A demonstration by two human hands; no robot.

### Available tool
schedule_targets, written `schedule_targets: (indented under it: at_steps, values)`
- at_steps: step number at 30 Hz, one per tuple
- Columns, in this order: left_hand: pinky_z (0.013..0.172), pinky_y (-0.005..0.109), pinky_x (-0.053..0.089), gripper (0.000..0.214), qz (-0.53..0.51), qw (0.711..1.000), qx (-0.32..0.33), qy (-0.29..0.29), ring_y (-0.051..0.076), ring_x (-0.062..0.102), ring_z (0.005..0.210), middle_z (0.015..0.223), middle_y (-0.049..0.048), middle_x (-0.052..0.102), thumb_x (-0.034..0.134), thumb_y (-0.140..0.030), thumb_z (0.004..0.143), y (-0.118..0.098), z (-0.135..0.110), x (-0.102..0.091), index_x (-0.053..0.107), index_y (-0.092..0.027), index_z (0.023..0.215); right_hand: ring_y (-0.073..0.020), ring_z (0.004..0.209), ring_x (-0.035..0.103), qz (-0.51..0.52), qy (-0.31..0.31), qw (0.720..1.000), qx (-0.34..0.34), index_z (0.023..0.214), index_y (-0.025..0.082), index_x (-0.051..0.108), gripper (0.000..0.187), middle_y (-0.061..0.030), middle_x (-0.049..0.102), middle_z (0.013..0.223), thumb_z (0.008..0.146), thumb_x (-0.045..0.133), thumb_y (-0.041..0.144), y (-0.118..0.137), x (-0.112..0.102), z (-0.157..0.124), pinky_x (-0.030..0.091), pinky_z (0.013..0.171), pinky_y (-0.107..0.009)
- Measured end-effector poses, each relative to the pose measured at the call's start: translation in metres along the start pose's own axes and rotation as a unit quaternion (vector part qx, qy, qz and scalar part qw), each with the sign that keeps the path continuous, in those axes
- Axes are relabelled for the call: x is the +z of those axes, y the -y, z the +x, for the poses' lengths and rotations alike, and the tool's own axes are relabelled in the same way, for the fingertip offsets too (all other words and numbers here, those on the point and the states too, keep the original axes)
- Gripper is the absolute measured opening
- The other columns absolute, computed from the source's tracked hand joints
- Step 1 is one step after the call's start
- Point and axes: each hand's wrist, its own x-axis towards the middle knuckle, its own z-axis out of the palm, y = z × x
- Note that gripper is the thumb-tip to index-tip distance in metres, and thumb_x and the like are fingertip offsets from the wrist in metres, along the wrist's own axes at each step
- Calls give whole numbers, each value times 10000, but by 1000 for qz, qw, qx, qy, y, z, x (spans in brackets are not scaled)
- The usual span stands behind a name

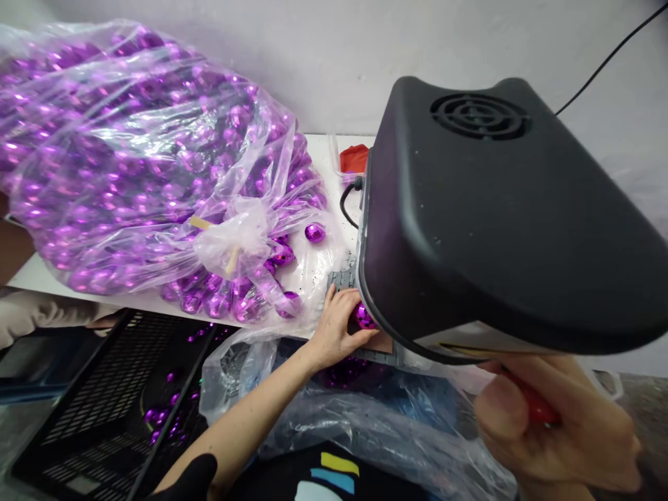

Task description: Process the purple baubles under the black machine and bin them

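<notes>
My left hand [338,325] has its fingers and thumb around a shiny purple mirror-faceted ball [364,316], close under the near left edge of a big black machine housing [501,223]. Beneath that hand lies a grey ridged plate [342,280], with a small brown piece [382,343] beside the ball. At the lower right, my right hand [563,431], a little blurred, is closed round a red handle [537,403] below the housing. The housing covers whatever is under it.
A large clear bag [156,160] of purple balls fills the left of the white table [337,236]; a loose ball [314,232] lies near it. A black crate [83,417] with purple bits stands lower left. Clear plastic [365,417] drapes before me. A person's sleeve [31,313] shows left.
</notes>
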Motion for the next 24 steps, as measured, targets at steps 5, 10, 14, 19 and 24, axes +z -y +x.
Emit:
schedule_targets:
  at_steps: [5, 10, 14, 19, 24]
  values:
    - [1263, 540, 254, 523, 25, 1000, -9, 14, 317, 535, 1340, 1333, 86, 659, 697, -521, 850, -3, 1, -2, 629, -279, 1309, -105, 839, 585, -27, -16, 999, -37, 880, 125, 633, 136, -56, 585, 859, 866, 516, 192, -3, 10, -12, 455, 700, -255]
    - [1276, 512, 224, 505, 39, 999, -21, 21, 286, 540, 1324, 1328, 69, 651, 686, -542, 860, -4, 1, -3, 616, -291, 1294, -120, 863, 578, -11, -14, 1000, -24, 877, 118, 608, 153, -62, 566, 844, 900, 492, 217, 0, 13, -14, 457, 743, -279]
    - [1276, 544, 198, 509, 35, 999, -20, 19, 283, 540, 1316, 1312, 70, 651, 671, -533, 882, -3, 0, -1, 596, -274, 1313, -124, 875, 595, -19, -18, 998, -51, 780, 128, 563, 172, -56, 576, 819, 900, 512, 240, 1, 15, -13, 451, 715, -275]
    - [1240, 533, 296, 456, 9, 1000, -22, 16, 302, 534, 1316, 1311, 72, 658, 689, -514, 869, -2, 0, 0, 623, -298, 1265, -110, 846, 588, -21, -25, 998, -46, 691, 134, 498, 202, -50, 567, 796, 875, 531, 210, -1, 20, -16, 445, 703, -266]
    - [1218, 511, 345, 464, -6, 999, -29, 16, 312, 531, 1322, 1318, 75, 655, 702, -513, 849, 0, 0, 1, 641, -284, 1249, -126, 876, 594, -17, -31, 999, -40, 728, 135, 531, 163, -57, 555, 800, 866, 531, 221, 0, 22, -17, 461, 711, -260]
